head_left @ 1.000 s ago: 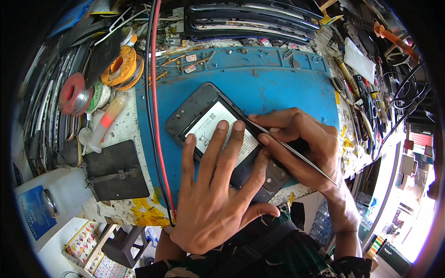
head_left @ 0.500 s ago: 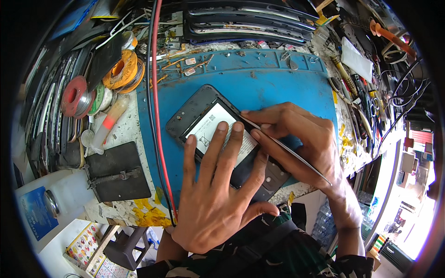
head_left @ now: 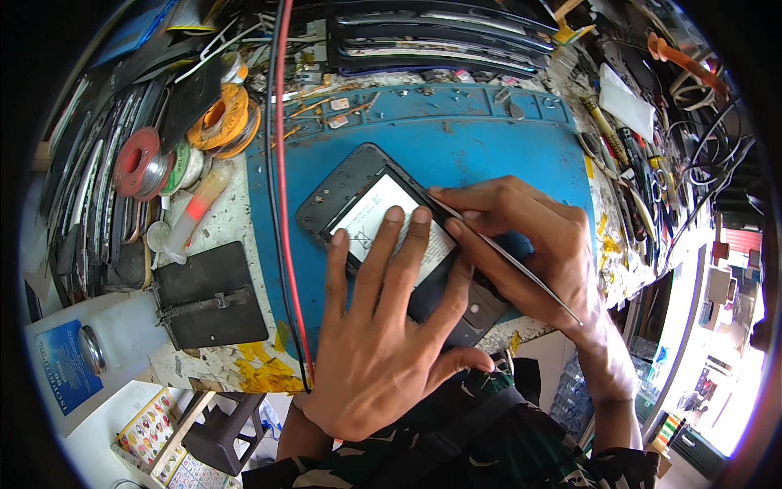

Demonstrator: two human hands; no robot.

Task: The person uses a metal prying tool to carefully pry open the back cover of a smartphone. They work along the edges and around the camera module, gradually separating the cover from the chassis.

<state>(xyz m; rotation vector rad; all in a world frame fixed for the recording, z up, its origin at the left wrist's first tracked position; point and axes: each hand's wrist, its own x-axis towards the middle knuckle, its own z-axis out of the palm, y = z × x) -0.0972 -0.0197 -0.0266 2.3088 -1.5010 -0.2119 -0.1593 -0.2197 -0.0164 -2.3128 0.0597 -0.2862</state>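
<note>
A black smartphone (head_left: 330, 201) with its back cover off lies aslant on the blue work mat (head_left: 489, 147). Its white battery (head_left: 371, 213) shows in the middle of the body. Across the battery and the lower body my left hand (head_left: 383, 326) rests with fingers spread, pressing on it. My right hand (head_left: 529, 244) pinches a thin metal tool (head_left: 529, 275), like tweezers or a pry tool. That tool's tip meets the phone's right edge beside the battery, partly covered by the fingers. The phone's lower end is partly hidden under both hands.
Black and red cables (head_left: 285, 179) cross the mat's left side. Solder spools (head_left: 140, 163) and a black hinged metal holder (head_left: 208, 295) stand at the left. Stacked phone panels (head_left: 440, 41) lie at the back. Hand tools (head_left: 652, 183) and wires crowd the right; small screws lie in the mat's far tray.
The whole view has shifted slightly. Both hands keep their places on the phone, and the metal tool stays at its right edge.
</note>
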